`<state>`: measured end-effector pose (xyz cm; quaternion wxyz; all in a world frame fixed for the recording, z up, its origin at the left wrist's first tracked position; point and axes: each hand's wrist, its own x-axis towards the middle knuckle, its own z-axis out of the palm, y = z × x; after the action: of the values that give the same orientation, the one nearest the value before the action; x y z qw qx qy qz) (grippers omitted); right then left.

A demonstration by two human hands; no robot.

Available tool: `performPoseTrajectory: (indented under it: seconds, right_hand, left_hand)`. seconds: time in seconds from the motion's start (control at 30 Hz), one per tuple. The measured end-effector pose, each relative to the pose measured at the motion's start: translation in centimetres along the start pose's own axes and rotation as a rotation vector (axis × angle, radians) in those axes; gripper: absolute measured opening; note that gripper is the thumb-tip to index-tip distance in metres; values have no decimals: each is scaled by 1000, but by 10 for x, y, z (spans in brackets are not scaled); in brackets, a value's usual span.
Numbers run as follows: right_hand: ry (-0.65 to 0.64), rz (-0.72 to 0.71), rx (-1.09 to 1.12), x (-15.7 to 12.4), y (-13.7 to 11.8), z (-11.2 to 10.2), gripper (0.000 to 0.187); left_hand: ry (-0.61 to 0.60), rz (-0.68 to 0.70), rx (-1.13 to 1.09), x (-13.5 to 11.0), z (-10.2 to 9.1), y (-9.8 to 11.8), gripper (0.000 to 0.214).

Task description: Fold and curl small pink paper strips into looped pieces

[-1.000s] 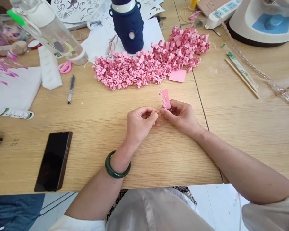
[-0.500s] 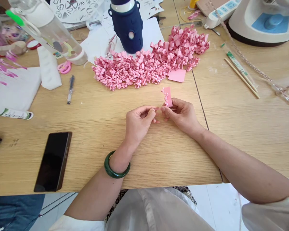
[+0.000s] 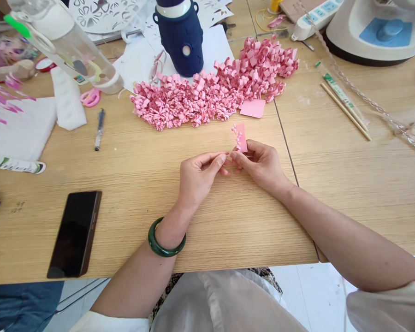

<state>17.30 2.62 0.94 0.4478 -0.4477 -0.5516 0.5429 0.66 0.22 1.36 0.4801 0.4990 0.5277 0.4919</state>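
Observation:
Between thumb and fingers, my right hand (image 3: 261, 163) grips a small pink paper piece (image 3: 241, 137), upright, with tiny curls down its left edge. My left hand (image 3: 204, 173), with a green bangle (image 3: 166, 251) on its wrist, pinches at the lower left of that piece, its fingertips almost meeting the right thumb. A thin pink bit shows between the two hands, too small to make out fully. Just beyond lies a long heap of curled pink paper strips (image 3: 193, 99), and a flat pink paper square (image 3: 252, 109) rests at its near right side.
A dark blue bottle (image 3: 181, 44) stands behind the heap. To the left are a clear bottle (image 3: 86, 55), pink scissors (image 3: 90, 97), a pen (image 3: 99, 130) and a phone (image 3: 75, 234). Chopsticks (image 3: 346, 112), a braided cord (image 3: 359, 99) and a white appliance (image 3: 352, 27) are at right.
The left thumb and fingertips have shifted slightly right, closer to the right thumb. The right hand keeps its hold on the pink paper piece. The whole view has drifted a little.

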Motion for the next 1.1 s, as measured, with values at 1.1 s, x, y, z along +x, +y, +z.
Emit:
performPoseTrajectory:
  seconds: [1.1]
  right_hand:
    - [-1,-43,-21,-2,-5,-1,54]
  left_hand:
    - [76,-62,-119,2,3,8,26]
